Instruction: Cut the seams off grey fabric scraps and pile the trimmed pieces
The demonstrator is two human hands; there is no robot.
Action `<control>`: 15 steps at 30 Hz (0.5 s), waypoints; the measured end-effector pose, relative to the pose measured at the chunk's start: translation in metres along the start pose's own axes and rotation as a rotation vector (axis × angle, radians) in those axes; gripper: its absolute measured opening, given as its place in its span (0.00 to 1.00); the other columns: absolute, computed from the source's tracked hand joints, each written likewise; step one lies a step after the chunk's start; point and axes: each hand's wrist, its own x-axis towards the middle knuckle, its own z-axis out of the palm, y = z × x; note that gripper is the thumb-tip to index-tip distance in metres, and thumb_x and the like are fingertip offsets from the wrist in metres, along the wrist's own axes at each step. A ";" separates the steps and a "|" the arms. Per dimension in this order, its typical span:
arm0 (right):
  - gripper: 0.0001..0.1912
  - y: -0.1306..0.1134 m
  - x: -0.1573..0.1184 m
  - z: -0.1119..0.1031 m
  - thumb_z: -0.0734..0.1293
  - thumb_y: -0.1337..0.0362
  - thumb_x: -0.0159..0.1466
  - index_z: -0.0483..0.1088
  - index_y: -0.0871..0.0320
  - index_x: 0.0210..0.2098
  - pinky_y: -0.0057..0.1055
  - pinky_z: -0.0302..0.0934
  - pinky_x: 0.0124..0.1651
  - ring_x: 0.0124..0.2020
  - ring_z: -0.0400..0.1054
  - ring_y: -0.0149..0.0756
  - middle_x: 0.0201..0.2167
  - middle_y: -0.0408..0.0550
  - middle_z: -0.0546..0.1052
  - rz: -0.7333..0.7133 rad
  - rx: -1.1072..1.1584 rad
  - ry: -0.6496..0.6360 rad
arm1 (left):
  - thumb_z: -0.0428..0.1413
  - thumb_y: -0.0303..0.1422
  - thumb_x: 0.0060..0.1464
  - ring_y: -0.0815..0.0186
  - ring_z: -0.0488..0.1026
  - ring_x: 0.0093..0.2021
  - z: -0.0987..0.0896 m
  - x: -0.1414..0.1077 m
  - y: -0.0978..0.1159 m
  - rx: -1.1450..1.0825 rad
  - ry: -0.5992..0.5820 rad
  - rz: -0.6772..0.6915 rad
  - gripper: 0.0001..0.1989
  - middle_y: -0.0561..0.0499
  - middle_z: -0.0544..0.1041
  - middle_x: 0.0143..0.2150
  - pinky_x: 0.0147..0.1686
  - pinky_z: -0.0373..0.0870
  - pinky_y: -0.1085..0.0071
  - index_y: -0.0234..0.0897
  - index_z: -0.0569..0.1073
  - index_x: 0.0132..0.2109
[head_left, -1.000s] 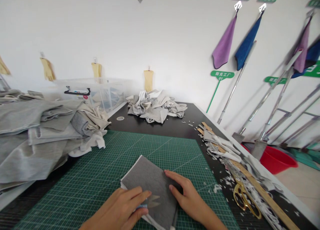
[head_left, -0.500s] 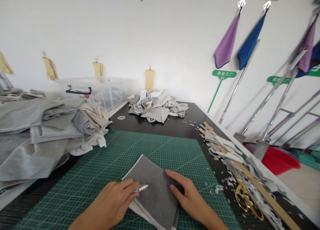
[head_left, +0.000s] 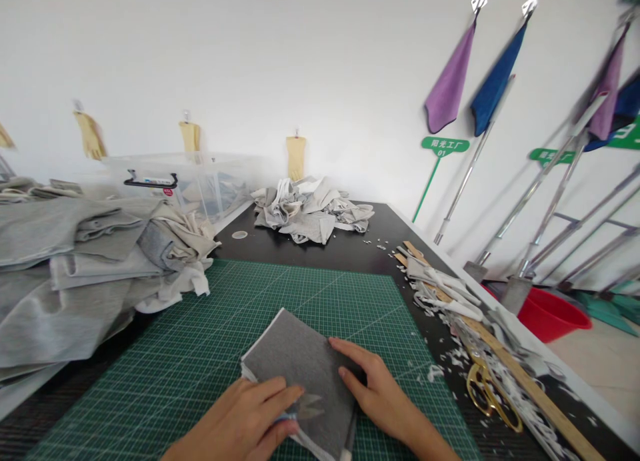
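Note:
My left hand (head_left: 235,414) grips small thread snips (head_left: 307,407) with a blue handle, their steel blades spread apart over a folded piece of dark grey fabric (head_left: 300,364). That fabric lies on a green cutting mat (head_left: 320,301), with a paler layer showing along its lower edge. My right hand (head_left: 385,397) rests flat on the fabric's right side, fingers slightly spread, pressing it down. The bottom of the fabric runs out of the frame.
Gold-handled scissors (head_left: 490,394) and a wooden ruler (head_left: 550,407) lie among white scraps at the right. Grey fabric heaps (head_left: 85,261) fill the left, with another pile (head_left: 313,214) on the black table (head_left: 310,247) behind. A clear plastic box (head_left: 200,191) stands back left.
The snips' blades, closed half a second ago, are spread apart again. My left hand has moved back toward the fabric's lower left edge. My right hand has stayed put.

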 end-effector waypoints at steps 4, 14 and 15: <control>0.21 -0.002 0.001 -0.001 0.61 0.62 0.67 0.66 0.51 0.60 0.46 0.52 0.67 0.63 0.60 0.41 0.61 0.47 0.68 0.007 0.001 -0.004 | 0.35 0.40 0.70 0.64 0.76 0.30 -0.001 0.004 0.005 0.004 -0.037 0.020 0.21 0.50 0.78 0.39 0.30 0.75 0.68 0.40 0.70 0.52; 0.22 -0.002 0.000 -0.001 0.61 0.62 0.67 0.65 0.51 0.60 0.44 0.52 0.67 0.63 0.60 0.40 0.62 0.46 0.67 0.014 -0.014 -0.007 | 0.43 0.39 0.68 0.64 0.77 0.35 0.000 -0.003 -0.001 -0.015 -0.037 -0.012 0.16 0.50 0.77 0.45 0.34 0.75 0.69 0.42 0.66 0.58; 0.22 -0.002 0.000 -0.001 0.61 0.62 0.67 0.65 0.51 0.60 0.44 0.51 0.67 0.63 0.60 0.40 0.62 0.46 0.67 0.014 -0.013 -0.006 | 0.43 0.37 0.68 0.65 0.77 0.34 0.001 -0.003 -0.001 -0.011 -0.045 -0.011 0.15 0.50 0.77 0.44 0.33 0.74 0.69 0.42 0.67 0.57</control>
